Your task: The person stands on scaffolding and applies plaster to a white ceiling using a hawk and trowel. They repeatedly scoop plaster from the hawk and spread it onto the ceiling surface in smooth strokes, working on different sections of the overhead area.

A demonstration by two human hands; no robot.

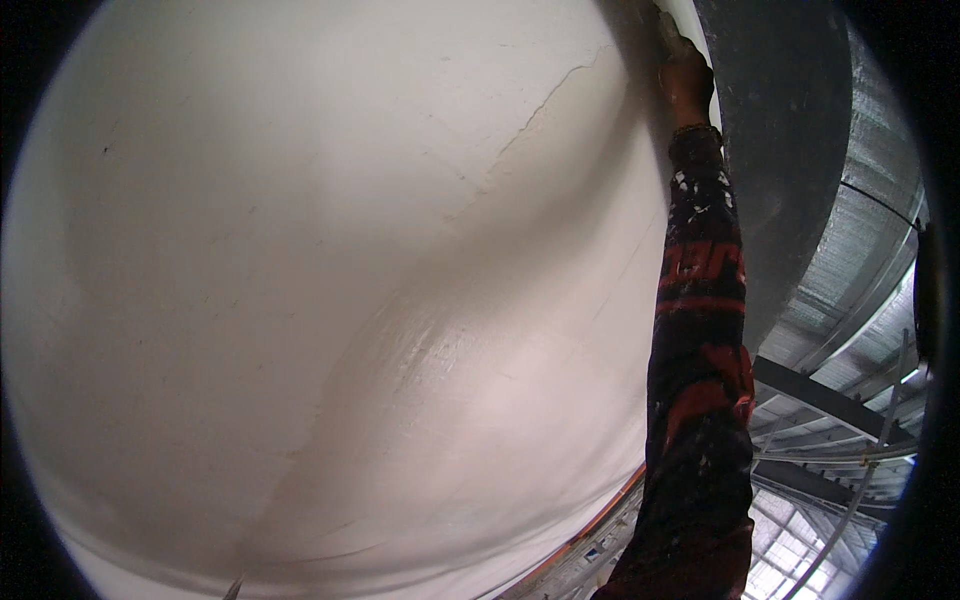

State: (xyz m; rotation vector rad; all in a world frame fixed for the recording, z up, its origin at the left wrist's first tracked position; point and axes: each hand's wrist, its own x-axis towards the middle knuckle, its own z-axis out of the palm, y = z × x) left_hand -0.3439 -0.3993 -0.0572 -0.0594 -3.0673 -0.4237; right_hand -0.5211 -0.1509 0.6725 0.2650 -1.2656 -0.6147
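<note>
My right arm, in a dark sleeve with red print and white splashes, reaches up along the right side of the view. At its end my right hand (pixel 687 82) is closed near the top edge, close against a large pale plastered surface (pixel 230 260). Whatever it grips is too dark and too far up to make out. The surface carries a smoother, darker smeared band (pixel 390 370) running diagonally, with a thin ragged ridge (pixel 548 97) along its upper part. My left hand is out of view. A small pointed tip (pixel 234 588) pokes in at the lower left edge.
A dark grey panel or beam (pixel 785 150) borders the plastered surface on the right. Beyond it are silvery roof sheeting (pixel 880 170), dark steel beams (pixel 830 400) and thin pipes (pixel 850 515). An orange-edged strip (pixel 610 510) lies low beside my sleeve.
</note>
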